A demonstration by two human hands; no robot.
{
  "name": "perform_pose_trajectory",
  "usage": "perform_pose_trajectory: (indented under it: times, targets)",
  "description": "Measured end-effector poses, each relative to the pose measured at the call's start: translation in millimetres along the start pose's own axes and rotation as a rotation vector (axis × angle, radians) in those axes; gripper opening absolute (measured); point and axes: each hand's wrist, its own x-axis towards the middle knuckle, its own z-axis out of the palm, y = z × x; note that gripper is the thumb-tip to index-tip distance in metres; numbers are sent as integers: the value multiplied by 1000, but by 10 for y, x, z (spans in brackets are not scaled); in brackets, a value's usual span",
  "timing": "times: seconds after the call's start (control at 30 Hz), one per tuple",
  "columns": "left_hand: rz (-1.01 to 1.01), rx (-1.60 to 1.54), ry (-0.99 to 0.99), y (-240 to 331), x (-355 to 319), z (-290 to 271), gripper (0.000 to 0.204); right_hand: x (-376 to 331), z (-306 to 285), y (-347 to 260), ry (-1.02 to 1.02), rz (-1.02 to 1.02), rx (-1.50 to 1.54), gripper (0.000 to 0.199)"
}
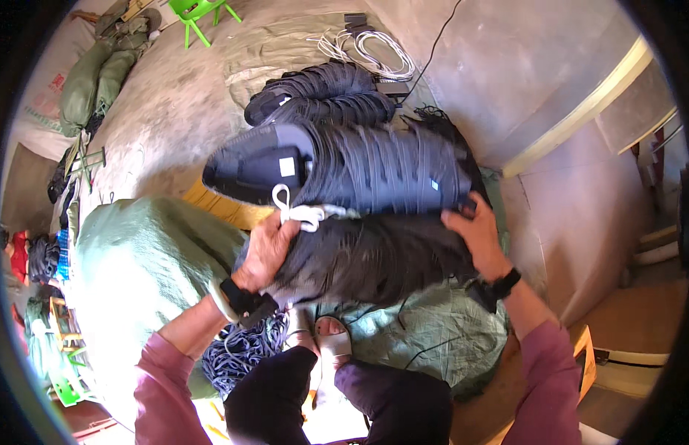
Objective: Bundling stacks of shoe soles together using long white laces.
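Note:
A long bundle of black, shoe-shaped fabric pieces (381,169), which look like shoe uppers nested in one another, lies across in front of me. A white label shows inside its left end. A second dark bundle (359,259) lies against its near side. White cord (306,215), looped like a bow, sits between the two at the left. My left hand (266,251) is closed at the left end, beside the cord; some of its fingers are hidden. At the right end my right hand (478,231) grips the bundle's edge with curled fingers.
Two similar bundles (322,93) lie beyond, near coiled white cable (381,55). A green sack (151,259) bulges at my left, above a heap of dark cords (244,356). Green sheeting (441,334) spreads under the work. A green chair (197,15) stands far off.

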Motion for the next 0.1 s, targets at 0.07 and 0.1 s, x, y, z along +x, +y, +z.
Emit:
perform_pose_trajectory:
  times: [0.07, 0.1]
  targets:
    - [47, 32, 64, -25, 288, -65, 28, 467, 70, -143, -35, -105, -28, 47]
    - [32, 6, 40, -72, 485, -66, 28, 697, 66, -168, -35, -163, -37, 49]
